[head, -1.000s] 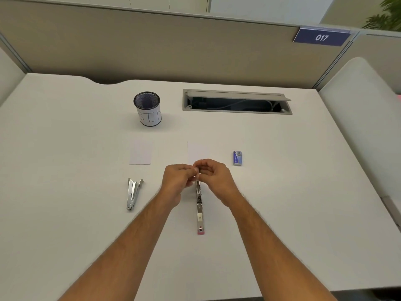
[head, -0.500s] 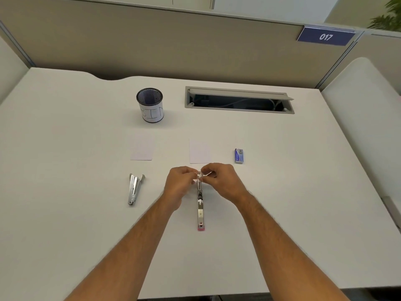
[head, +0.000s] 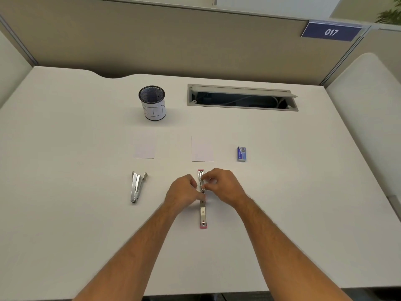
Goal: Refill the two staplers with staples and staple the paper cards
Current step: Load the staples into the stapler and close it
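Observation:
A pink-tipped metal stapler (head: 203,216) lies opened out flat on the white desk (head: 65,170), running away from me. My left hand (head: 183,193) and my right hand (head: 221,186) meet over its middle, fingers curled and pinching at the metal channel; whether staples are between the fingertips is hidden. A second silver stapler (head: 136,187) lies closed-ended to the left, untouched. Two pale paper cards (head: 144,146) (head: 202,149) lie behind the staplers. A small blue staple box (head: 241,154) sits to the right of the cards.
A black mesh pen cup (head: 153,103) with a white label stands at the back. An open cable hatch (head: 242,97) is cut into the desk behind the cards. Beige partition walls (head: 173,40) enclose the desk.
Both hands have dropped nearer to me, from the far end of the opened stapler onto its middle. The far pink tip now shows beyond the fingers.

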